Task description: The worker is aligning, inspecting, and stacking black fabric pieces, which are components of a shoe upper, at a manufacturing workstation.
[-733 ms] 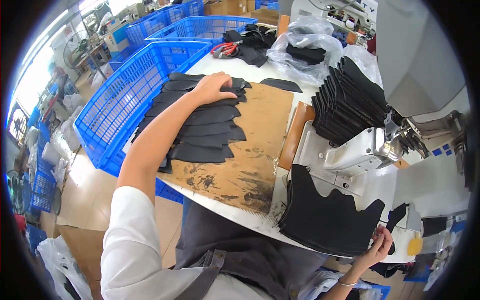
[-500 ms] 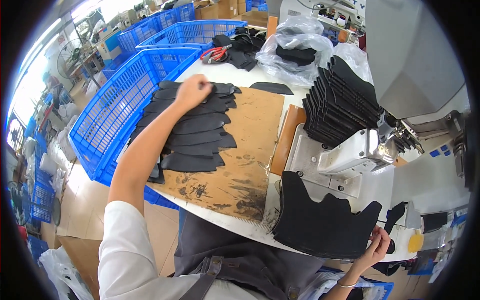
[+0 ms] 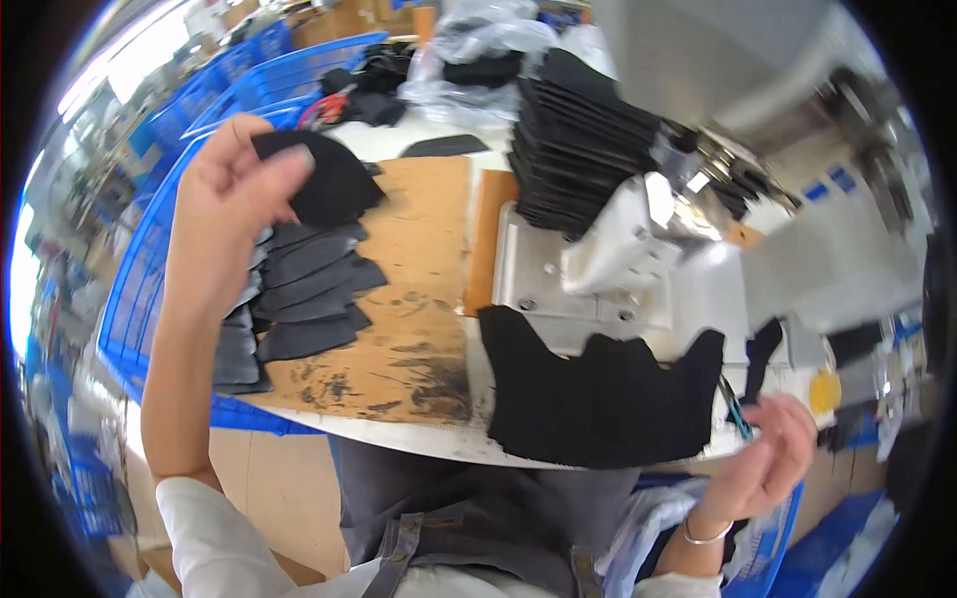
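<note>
My left hand (image 3: 224,194) is closed on a black fabric piece (image 3: 327,184) with a curved edge, pinched between thumb and fingers. It is raised over the left part of the table. Below it, overlapping dark leaf-shaped pieces (image 3: 309,299) lie in rows on a brown, stained board (image 3: 419,249). At the table's front right lies a stack of black cut fabric (image 3: 603,409) with a notched upper edge. My right hand (image 3: 763,458), slightly blurred, is just right of that stack, its fingers loosely bent and apart from the fabric. A slim teal-handled tool (image 3: 736,411) lies between them.
A white machine arm (image 3: 618,239) stands over a metal plate (image 3: 538,274), with a tall pile of black pieces (image 3: 578,149) behind it. Blue crates (image 3: 130,299) flank the table's left. Clear plastic bags (image 3: 464,75) and red-handled scissors (image 3: 324,112) are at the back.
My left hand has lifted off the rows toward me, now with a black fabric piece. My right hand has left the stack's edge, exposing the teal-handled tool. The whole view has shifted.
</note>
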A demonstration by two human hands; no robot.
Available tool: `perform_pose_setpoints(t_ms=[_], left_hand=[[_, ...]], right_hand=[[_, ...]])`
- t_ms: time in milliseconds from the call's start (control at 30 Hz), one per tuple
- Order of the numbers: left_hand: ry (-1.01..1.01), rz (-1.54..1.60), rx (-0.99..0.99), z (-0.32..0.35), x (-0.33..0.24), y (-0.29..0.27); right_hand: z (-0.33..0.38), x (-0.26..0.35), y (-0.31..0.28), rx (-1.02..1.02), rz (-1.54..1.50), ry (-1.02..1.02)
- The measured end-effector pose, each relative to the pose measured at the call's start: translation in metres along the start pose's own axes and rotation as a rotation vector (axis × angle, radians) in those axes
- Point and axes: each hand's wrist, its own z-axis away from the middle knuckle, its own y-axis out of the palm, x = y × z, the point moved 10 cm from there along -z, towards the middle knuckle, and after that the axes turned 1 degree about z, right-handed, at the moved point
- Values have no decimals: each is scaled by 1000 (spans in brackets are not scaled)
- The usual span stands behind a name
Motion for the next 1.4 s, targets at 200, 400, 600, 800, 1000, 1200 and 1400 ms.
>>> perform_pose_setpoints(t_ms=[200, 400, 600, 800, 1000, 1200, 1400], left_hand=[[-119, 569, 381, 57, -42, 178], [-22, 484, 528, 59, -31, 209], [-488, 59, 1059, 108, 26, 238], [-153, -314, 975, 97, 25, 245], [-80, -387, 951, 95, 23, 248], [-56, -326, 958, 96, 28, 247], [57, -328, 963, 95, 22, 248]], right_hand=[[-12, 38, 126, 702, -843, 525], [9, -17, 93, 842, -720, 1107], [9, -25, 95, 1177, -400, 614], [12, -25, 114, 1231, -254, 591], [9, -27, 116, 1151, -155, 478], [8, -24, 119, 1169, -103, 455], [8, -21, 118, 1150, -94, 433]])
